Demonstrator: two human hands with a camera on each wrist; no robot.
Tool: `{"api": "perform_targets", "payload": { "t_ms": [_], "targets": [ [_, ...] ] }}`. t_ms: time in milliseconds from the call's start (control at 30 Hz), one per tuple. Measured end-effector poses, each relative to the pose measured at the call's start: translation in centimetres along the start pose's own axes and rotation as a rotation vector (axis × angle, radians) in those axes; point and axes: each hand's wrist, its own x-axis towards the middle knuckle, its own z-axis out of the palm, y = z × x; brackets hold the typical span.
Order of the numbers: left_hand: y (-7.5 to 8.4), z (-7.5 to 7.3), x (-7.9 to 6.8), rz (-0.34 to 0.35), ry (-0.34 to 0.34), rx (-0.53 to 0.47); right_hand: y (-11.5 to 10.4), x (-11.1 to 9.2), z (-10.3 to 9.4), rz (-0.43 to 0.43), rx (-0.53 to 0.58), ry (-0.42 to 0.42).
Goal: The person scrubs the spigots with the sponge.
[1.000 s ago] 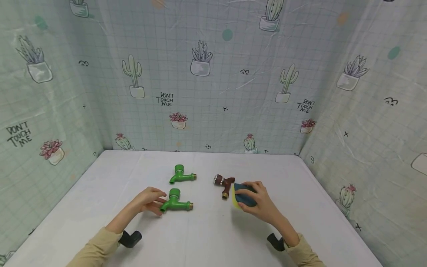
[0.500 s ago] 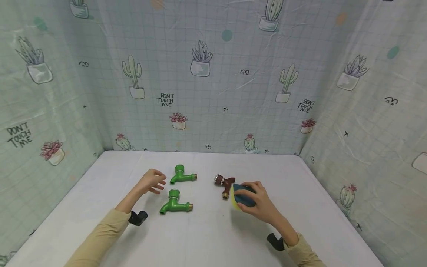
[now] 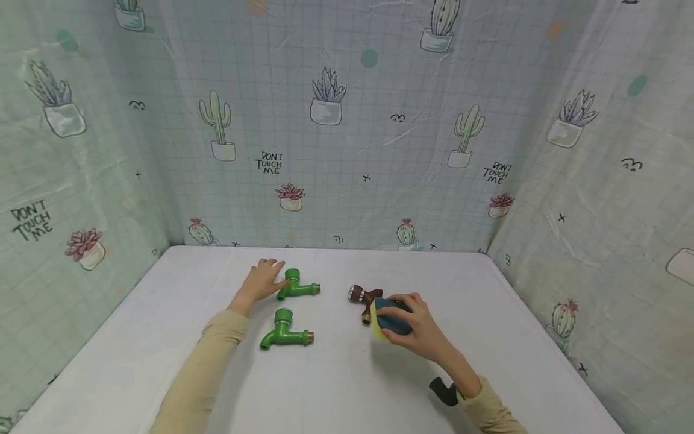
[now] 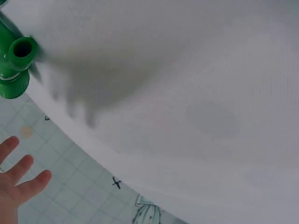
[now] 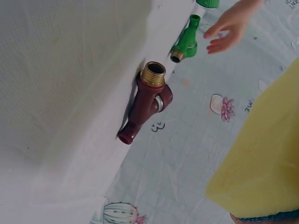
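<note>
Two green taps lie on the white table, left of the middle. My left hand (image 3: 261, 280) is spread beside the farther green tap (image 3: 297, 287), its thumb overlapping that tap's spout in the head view. In the left wrist view its fingers (image 4: 28, 179) are parted and hold nothing. The nearer green tap (image 3: 284, 330) lies in front of it. My right hand (image 3: 420, 328) grips a yellow sponge (image 5: 261, 163) with a dark blue-green scouring side, raised over the table. Just left of the sponge lies a dark red tap (image 5: 145, 105) with a brass threaded end.
The white table (image 3: 336, 386) reaches back to a patterned cloth (image 3: 347, 150) with printed cactus pots, which also hangs on both sides. A black curved piece (image 3: 443, 392) sits under the right wrist.
My left hand has moved away from the nearer green tap, up and to the right, to the farther one. My right hand has shifted slightly left with the sponge. The taps have stayed put.
</note>
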Motion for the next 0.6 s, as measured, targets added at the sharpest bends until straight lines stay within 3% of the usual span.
{"api": "perform_targets", "payload": {
  "t_ms": [300,433,600],
  "targets": [
    [1.4,0.7,1.0,0.232,-0.091,0.359,0.0,0.1,-0.3,0.008,0.006,-0.004],
    [1.8,0.6,1.2,0.245,-0.161,0.410,0.0,0.0,-0.4,0.022,0.018,-0.011],
    [1.8,0.8,1.2,0.269,-0.148,0.421,0.1,0.0,-0.4,0.030,0.027,-0.009]
  ]
}}
